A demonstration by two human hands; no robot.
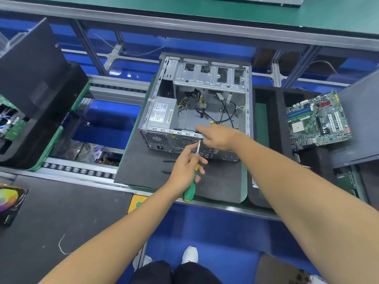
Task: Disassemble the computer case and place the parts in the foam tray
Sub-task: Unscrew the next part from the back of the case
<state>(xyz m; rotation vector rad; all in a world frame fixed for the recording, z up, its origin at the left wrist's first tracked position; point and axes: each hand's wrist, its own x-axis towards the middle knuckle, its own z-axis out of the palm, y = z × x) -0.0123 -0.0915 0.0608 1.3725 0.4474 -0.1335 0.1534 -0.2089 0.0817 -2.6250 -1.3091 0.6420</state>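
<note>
An open grey computer case (213,78) lies on a dark foam mat in the middle, its power supply (162,113) and loose cables (205,107) still inside. My left hand (185,167) grips a green and yellow screwdriver (190,189), whose shaft points up at the case's near rear panel. My right hand (217,138) rests on the case's near top edge, fingers by the screwdriver tip. A green motherboard (320,119) lies in the black foam tray (274,111) to the right.
A dark case side panel (361,124) leans at the far right. Another black foam tray (34,95) with a circuit board sits at the left on the roller conveyor. A boxed fan (10,201) lies on the near left bench. A yellow button box (137,201) sits at the conveyor edge.
</note>
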